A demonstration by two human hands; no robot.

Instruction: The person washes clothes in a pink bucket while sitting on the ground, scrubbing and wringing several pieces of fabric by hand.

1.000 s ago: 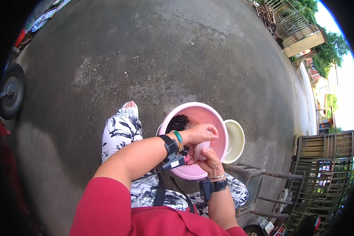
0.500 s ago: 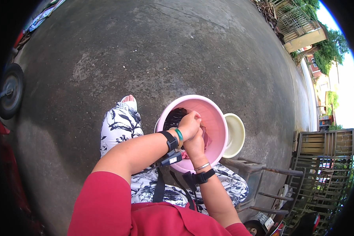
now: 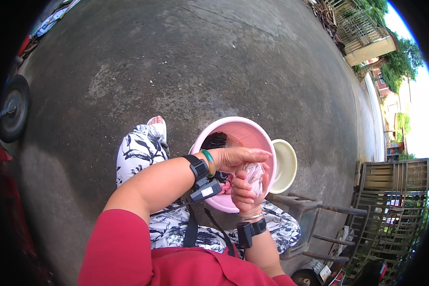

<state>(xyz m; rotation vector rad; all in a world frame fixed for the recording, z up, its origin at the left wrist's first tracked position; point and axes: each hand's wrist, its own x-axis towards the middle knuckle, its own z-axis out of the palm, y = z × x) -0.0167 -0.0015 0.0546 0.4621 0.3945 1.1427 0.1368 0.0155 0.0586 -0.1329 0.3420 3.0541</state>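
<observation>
A pink bucket (image 3: pixel 214 126) stands between my knees. Over its right side, the fingers of my right hand (image 3: pixel 244 196) curl round a bunched, wet-looking pale pink cloth (image 3: pixel 254 177). My left hand (image 3: pixel 236 157), with a green bangle at the wrist, lies across the top of that cloth, its fingers stretched out to the right. Its thumb and palm side are hidden. Inside the bucket, black fabric (image 3: pixel 214 140) lies at the far left, and a brighter pink cloth (image 3: pixel 226 186) shows below my left wrist. My forearms cover part of the bucket.
A pale green basin (image 3: pixel 289 167) sits against the bucket's right side. Nearer on the right is a wooden stool or chair (image 3: pixel 300 205) with rails. Grey concrete (image 3: pixel 200 62) stretches ahead. A wheel (image 3: pixel 14 108) stands at the far left, a metal gate (image 3: pixel 391 205) at the right.
Both hands have shifted right inside the bucket's outline. The left hand's fingers have straightened from a bent grip. The pale pink cloth now shows between the hands.
</observation>
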